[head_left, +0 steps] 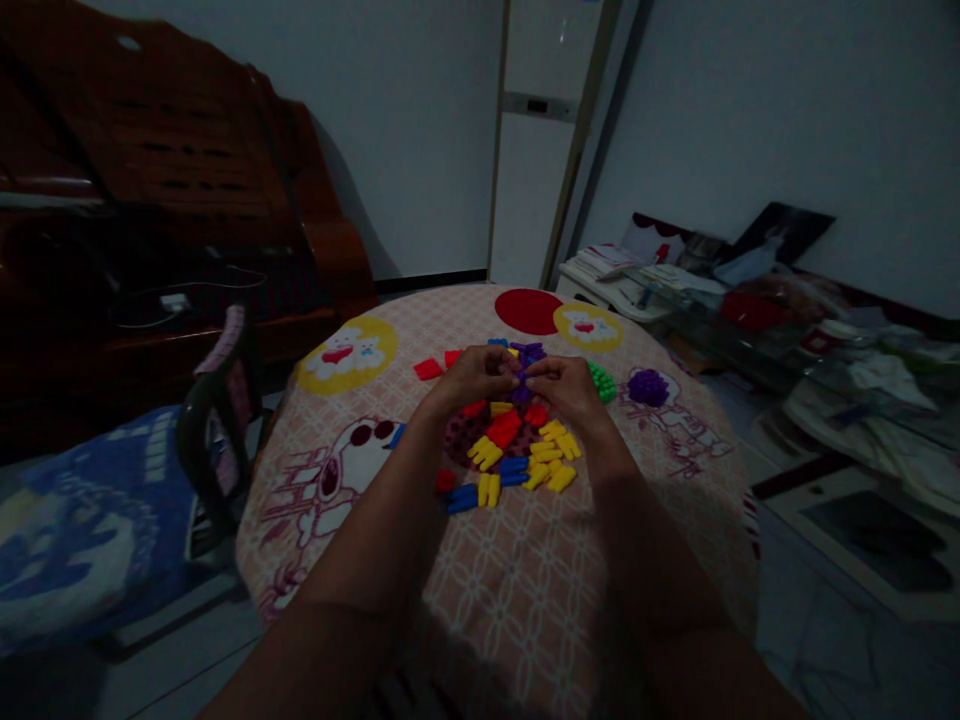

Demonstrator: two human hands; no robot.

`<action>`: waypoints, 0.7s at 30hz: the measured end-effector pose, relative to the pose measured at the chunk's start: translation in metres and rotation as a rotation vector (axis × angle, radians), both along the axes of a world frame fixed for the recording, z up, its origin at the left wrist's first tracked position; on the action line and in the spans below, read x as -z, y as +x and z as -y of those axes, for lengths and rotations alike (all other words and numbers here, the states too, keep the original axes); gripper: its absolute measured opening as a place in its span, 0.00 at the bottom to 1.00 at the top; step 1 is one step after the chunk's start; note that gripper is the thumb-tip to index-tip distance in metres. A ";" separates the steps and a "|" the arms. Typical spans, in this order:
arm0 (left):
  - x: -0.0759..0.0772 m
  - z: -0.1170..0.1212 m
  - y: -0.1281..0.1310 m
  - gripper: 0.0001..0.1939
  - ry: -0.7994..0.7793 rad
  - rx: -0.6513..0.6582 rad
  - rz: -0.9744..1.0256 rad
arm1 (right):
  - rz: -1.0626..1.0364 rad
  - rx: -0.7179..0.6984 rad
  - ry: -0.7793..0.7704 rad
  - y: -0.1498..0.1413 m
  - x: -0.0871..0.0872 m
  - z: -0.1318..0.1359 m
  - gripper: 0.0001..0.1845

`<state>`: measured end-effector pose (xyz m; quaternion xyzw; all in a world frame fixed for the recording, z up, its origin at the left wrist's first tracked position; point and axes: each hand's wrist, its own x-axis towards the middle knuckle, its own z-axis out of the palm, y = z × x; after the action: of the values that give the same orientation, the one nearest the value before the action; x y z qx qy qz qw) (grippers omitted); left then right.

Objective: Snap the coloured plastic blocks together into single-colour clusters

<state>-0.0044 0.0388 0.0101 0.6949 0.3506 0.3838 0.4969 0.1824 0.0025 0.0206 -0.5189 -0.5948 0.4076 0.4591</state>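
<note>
Both hands meet over the middle of the round table, fingertips pinched on a small purple plastic toy piece [522, 388]. My left hand [480, 376] grips it from the left, and my right hand [562, 384] from the right. Below them lie red pieces [504, 430] on a dark reddish perforated base [459, 440]. Yellow pieces [553, 455] and blue pieces [514, 470] are spread on the near side. More purple pieces [529, 350] sit just beyond the fingers. The exact shape of the held piece is partly hidden by my fingertips.
A green knobbly cluster [601, 382] and a purple cluster [648, 387] lie to the right on the patterned tablecloth [517, 590]. A chair [217, 430] stands at left, before a wooden bench [172, 170]. A cluttered glass table [720, 320] is at right.
</note>
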 end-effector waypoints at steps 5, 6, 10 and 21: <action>0.006 -0.007 -0.004 0.17 0.103 -0.110 -0.068 | 0.254 0.412 0.125 0.086 -0.008 -0.008 0.13; 0.007 -0.008 -0.006 0.17 0.108 -0.131 -0.085 | 0.339 0.526 0.159 0.108 -0.008 -0.007 0.13; 0.010 -0.013 -0.011 0.16 0.086 -0.175 -0.114 | 0.726 0.820 0.151 0.177 -0.007 0.004 0.11; 0.004 -0.008 -0.028 0.15 0.061 -0.272 -0.157 | 0.995 0.795 0.070 0.191 0.034 0.003 0.15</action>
<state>-0.0327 0.0470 0.0065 0.6837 0.4674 0.4024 0.3901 0.3730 -0.0002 -0.0137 -0.8120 -0.5119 -0.1033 0.2607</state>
